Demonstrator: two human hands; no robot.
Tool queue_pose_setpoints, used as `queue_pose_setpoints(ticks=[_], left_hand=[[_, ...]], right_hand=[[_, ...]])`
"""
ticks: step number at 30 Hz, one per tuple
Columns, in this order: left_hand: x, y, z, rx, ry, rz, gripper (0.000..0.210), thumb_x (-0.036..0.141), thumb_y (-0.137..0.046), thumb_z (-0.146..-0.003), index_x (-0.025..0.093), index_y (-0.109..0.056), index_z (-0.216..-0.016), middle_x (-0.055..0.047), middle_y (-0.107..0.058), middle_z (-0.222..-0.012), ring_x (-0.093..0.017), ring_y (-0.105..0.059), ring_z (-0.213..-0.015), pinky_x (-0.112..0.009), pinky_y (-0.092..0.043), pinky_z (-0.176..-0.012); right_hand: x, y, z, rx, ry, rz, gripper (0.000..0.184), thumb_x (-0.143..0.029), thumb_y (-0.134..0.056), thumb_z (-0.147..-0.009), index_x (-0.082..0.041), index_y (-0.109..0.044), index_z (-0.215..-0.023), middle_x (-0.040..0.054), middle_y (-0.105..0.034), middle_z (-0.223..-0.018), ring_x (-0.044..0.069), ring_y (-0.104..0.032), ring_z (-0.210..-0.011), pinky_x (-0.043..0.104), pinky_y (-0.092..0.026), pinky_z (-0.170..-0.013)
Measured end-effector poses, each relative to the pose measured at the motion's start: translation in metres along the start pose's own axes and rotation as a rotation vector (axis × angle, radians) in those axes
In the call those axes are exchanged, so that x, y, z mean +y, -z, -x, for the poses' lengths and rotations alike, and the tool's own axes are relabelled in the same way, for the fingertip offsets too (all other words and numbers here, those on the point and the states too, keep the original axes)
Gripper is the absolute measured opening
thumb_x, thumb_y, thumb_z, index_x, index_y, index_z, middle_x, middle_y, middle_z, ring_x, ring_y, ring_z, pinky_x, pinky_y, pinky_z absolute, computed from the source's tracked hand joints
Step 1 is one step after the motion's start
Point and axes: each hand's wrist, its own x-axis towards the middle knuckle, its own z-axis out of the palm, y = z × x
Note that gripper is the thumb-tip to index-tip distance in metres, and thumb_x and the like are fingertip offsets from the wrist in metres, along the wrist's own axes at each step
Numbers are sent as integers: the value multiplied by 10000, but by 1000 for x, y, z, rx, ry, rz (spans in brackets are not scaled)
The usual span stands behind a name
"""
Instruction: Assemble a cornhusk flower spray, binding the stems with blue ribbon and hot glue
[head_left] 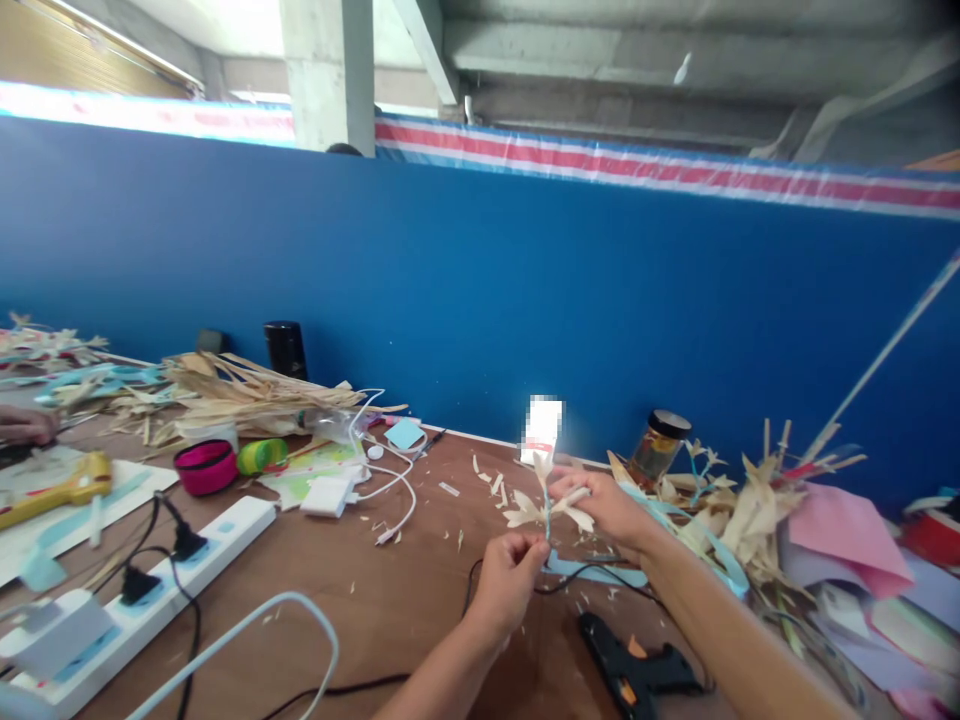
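Above the brown table, a flower of pale dried husk (526, 512) on a thin blue-green wrapped stem stands roughly upright between my hands. My left hand (510, 578) pinches the lower end of the stem between thumb and fingers. Higher up, my right hand (604, 507) is closed at the upper petals, its fingertips partly hidden behind them. A black glue gun (637, 668) with orange parts lies below my right forearm. A light blue strip (600, 572) lies on the table just beyond my hands, a black cable across it.
A lidded jar (658, 447), husk pieces (757, 505) and pink paper (851, 535) are at right. On the left are a white power strip (225, 530), a pink tape roll (205, 467), a husk pile (247, 395) and a yellow glue gun (75, 485). Another person's hand (26, 425) shows far left.
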Motion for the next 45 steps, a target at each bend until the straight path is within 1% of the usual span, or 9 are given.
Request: queue_pose_setpoints(ticks=[3, 7, 16, 20, 23, 26, 30, 39, 45], left_hand=[[-2, 1, 0, -6, -24, -34, 323, 434, -615, -655, 116, -606, -603, 41, -462, -478, -64, -320, -441, -190, -253, -446], [-8, 2, -3, -40, -34, -42, 334, 448, -603, -660, 121, -601, -598, 46, -443, -465, -66, -315, -434, -195, -261, -456], [-3, 1, 1, -94, -104, -75, 316, 400, -577, -698, 124, -565, -545, 36, -416, -483, -83, -329, -491, -199, -262, -484], [-2, 0, 1, -53, -61, -58, 319, 416, -593, -680, 123, -576, -556, 50, -393, -456, -64, -273, -442, -196, -219, -442], [-1, 1, 0, -13, -19, 10, 320, 432, -610, -662, 120, -594, -593, 61, -389, -439, -50, -245, -409, -193, -186, -416], [-1, 4, -3, 20, 49, 129, 318, 441, -624, -646, 124, -595, -634, 86, -336, -398, -37, -199, -372, -191, -140, -390], [1, 8, -7, 19, 110, 302, 317, 427, -661, -616, 129, -580, -689, 104, -305, -397, -28, -187, -358, -185, -122, -379], [0, 9, -9, 59, 102, 232, 358, 477, -648, -614, 130, -574, -662, 100, -320, -383, -21, -193, -342, -172, -120, -361], [3, 9, -6, 118, 49, 107, 380, 457, -641, -629, 108, -659, -777, 94, -343, -344, -34, -238, -322, -168, -180, -352]], right_hand=[[-2, 0, 1, -94, -16, -39, 191, -304, -594, -650, -131, -595, -568, 31, -563, -774, 127, -494, -632, 241, -370, -577], [1, 0, 1, -158, -72, -81, 280, -358, -602, -656, -124, -535, -517, 2, -493, -709, 73, -397, -529, 207, -303, -479], [5, 10, -5, -259, -58, 12, 378, -428, -601, -663, -134, -503, -446, 2, -514, -732, 71, -391, -535, 215, -316, -503], [2, 8, -3, -240, -94, -3, 319, -391, -602, -672, -135, -554, -488, 3, -553, -743, 70, -407, -520, 211, -322, -494], [2, 5, -1, -175, -58, -79, 258, -392, -597, -683, -141, -638, -635, 27, -601, -854, 111, -503, -623, 235, -385, -579], [8, 3, 0, -35, -40, -105, 329, -439, -560, -717, -150, -657, -841, 52, -631, -914, 172, -553, -775, 281, -411, -691], [18, 0, 1, 157, -30, -16, 346, -448, -554, -727, -157, -640, -895, 56, -651, -914, 211, -554, -880, 331, -399, -790], [25, -22, 12, -28, 72, 163, 248, -370, -521, -761, -150, -632, -778, 50, -658, -816, 195, -581, -807, 304, -420, -758], [32, -34, 12, -74, 6, 136, 186, -307, -578, -710, -148, -601, -805, 39, -648, -770, 166, -584, -712, 251, -434, -625]])
